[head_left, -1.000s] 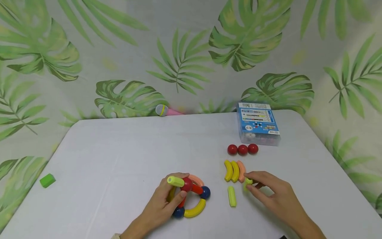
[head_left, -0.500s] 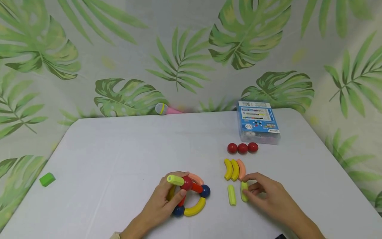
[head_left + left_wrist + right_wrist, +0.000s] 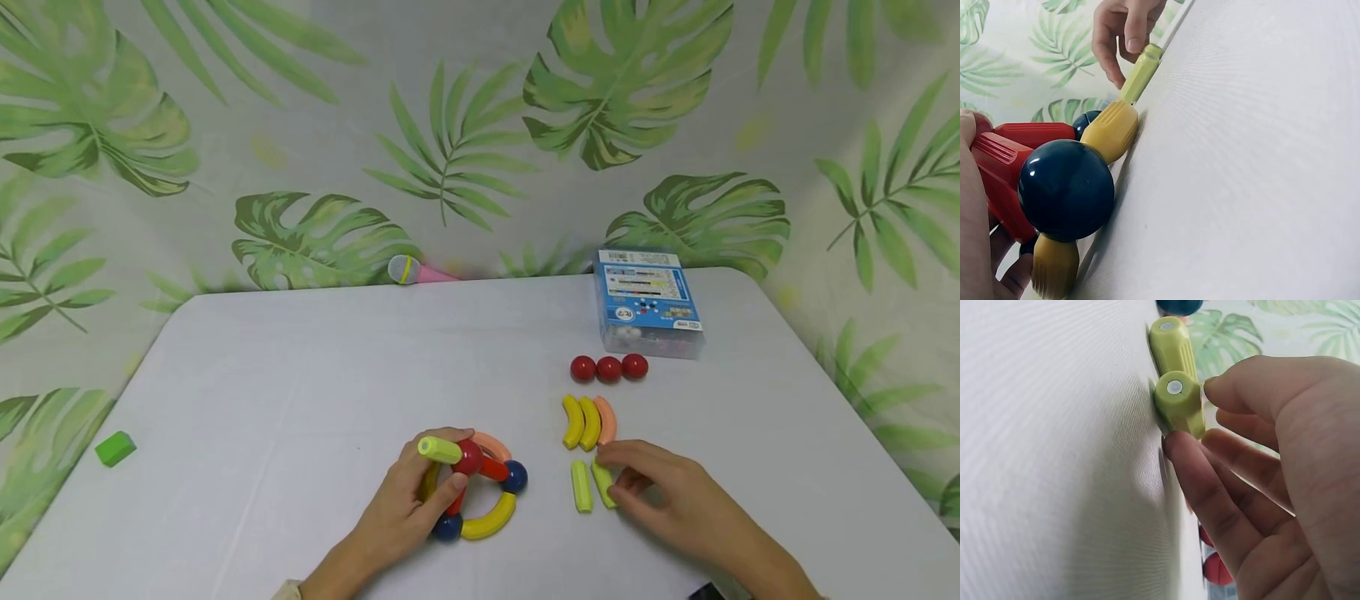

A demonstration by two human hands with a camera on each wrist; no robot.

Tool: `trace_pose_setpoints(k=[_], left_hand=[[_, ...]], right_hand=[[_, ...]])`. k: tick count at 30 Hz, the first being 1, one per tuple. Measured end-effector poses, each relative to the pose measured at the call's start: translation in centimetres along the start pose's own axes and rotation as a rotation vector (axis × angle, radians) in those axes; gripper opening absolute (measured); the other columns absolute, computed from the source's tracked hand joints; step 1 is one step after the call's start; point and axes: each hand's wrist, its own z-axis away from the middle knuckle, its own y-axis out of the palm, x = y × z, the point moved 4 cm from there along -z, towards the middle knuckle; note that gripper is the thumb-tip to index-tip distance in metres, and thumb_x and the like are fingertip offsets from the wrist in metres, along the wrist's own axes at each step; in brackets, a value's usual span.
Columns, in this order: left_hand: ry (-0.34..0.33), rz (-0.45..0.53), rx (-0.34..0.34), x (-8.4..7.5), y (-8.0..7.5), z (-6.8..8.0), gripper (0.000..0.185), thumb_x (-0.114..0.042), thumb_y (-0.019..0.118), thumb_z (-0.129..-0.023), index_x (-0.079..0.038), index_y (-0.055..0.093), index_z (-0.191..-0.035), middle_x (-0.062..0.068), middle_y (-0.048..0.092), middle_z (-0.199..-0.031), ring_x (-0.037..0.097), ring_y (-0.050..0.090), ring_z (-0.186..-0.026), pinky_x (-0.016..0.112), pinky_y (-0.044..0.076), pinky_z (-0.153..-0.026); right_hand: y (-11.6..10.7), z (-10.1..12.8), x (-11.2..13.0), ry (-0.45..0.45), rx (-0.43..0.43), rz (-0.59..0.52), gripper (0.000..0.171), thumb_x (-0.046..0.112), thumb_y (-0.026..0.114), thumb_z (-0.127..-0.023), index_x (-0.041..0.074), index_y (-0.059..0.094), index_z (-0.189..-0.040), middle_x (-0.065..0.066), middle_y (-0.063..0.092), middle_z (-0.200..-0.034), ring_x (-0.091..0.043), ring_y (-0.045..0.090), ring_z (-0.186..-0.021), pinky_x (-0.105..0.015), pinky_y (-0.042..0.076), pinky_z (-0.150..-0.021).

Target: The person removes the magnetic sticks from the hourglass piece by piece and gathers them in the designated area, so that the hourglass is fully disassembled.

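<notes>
My left hand (image 3: 397,492) grips a toy frame of magnetic balls and rods, its thumb by the red ball (image 3: 468,457) on top. A light green rod (image 3: 439,450) sticks out from that ball. Red rods (image 3: 492,468) run down to blue balls (image 3: 515,476), joined by a yellow curved rod (image 3: 491,521) and a pink one (image 3: 492,446). On the right, my right hand (image 3: 675,492) pinches a loose light green rod (image 3: 1179,403) lying on the table. Beside it lies another light green rod (image 3: 581,487). Fingers hide part of the frame's left side.
Two yellow curved rods (image 3: 573,422) and a pink curved rod (image 3: 606,420) lie beyond the green rods. Behind them sit three red balls (image 3: 609,369) and a clear blue-labelled box (image 3: 649,300). A green block (image 3: 116,448) is far left; a toy microphone (image 3: 420,271) lies at the back edge.
My right hand has laid the light green rod flat and shifted it left, its far end close to the other green rod. My left hand and the frame stay in place.
</notes>
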Motion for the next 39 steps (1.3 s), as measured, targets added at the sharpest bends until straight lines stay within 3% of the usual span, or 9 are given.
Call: trace_pose_setpoints(k=[10, 18, 23, 28, 39], left_hand=[[0.018, 0.098, 0.014, -0.35, -0.02, -0.2, 0.042, -0.008, 0.063, -0.102, -0.015, 0.054, -0.142, 0.005, 0.059, -0.141, 0.021, 0.054, -0.129, 0.031, 0.045, -0.111], [0.003, 0.022, 0.0, -0.14, -0.2, -0.1, 0.045, -0.01, 0.066, -0.1, -0.016, 0.056, -0.143, 0.001, 0.061, -0.141, 0.021, 0.056, -0.126, 0.038, 0.048, -0.106], [-0.024, 0.026, 0.006, -0.13, -0.22, -0.09, 0.044, -0.01, 0.066, -0.1, -0.017, 0.057, -0.143, -0.002, 0.06, -0.142, 0.019, 0.055, -0.127, 0.037, 0.048, -0.107], [0.023, -0.003, -0.013, -0.07, -0.31, -0.08, 0.043, -0.009, 0.068, -0.098, -0.015, 0.059, -0.14, 0.001, 0.062, -0.14, 0.022, 0.057, -0.125, 0.038, 0.047, -0.106], [0.009, 0.032, 0.012, 0.01, 0.0, -0.1, 0.043, -0.01, 0.066, -0.1, -0.02, 0.058, -0.141, 0.0, 0.062, -0.14, 0.022, 0.054, -0.129, 0.039, 0.045, -0.109]], right_hand=[[-0.19, 0.27, 0.07, -0.07, 0.063, -0.017, 0.045, -0.003, 0.077, -0.083, 0.019, 0.071, -0.123, -0.002, 0.066, -0.132, 0.003, 0.061, -0.087, -0.018, 0.056, -0.074], [-0.13, 0.05, 0.08, 0.022, 0.133, -0.018, 0.043, 0.015, 0.083, -0.087, 0.021, 0.069, -0.128, 0.003, 0.066, -0.132, 0.002, 0.06, -0.089, -0.019, 0.057, -0.076], [-0.05, -0.04, 0.16, 0.006, 0.113, -0.011, 0.045, 0.018, 0.084, -0.088, 0.021, 0.068, -0.13, 0.005, 0.067, -0.129, 0.002, 0.06, -0.088, -0.019, 0.056, -0.075], [-0.02, -0.04, 0.15, 0.014, 0.12, -0.014, 0.042, 0.024, 0.082, -0.089, 0.023, 0.069, -0.129, 0.007, 0.066, -0.129, 0.001, 0.06, -0.089, -0.019, 0.056, -0.077], [-0.01, 0.26, 0.02, 0.004, 0.113, -0.006, 0.04, 0.03, 0.081, -0.091, 0.026, 0.068, -0.128, 0.008, 0.065, -0.13, 0.001, 0.059, -0.091, -0.02, 0.056, -0.078]])
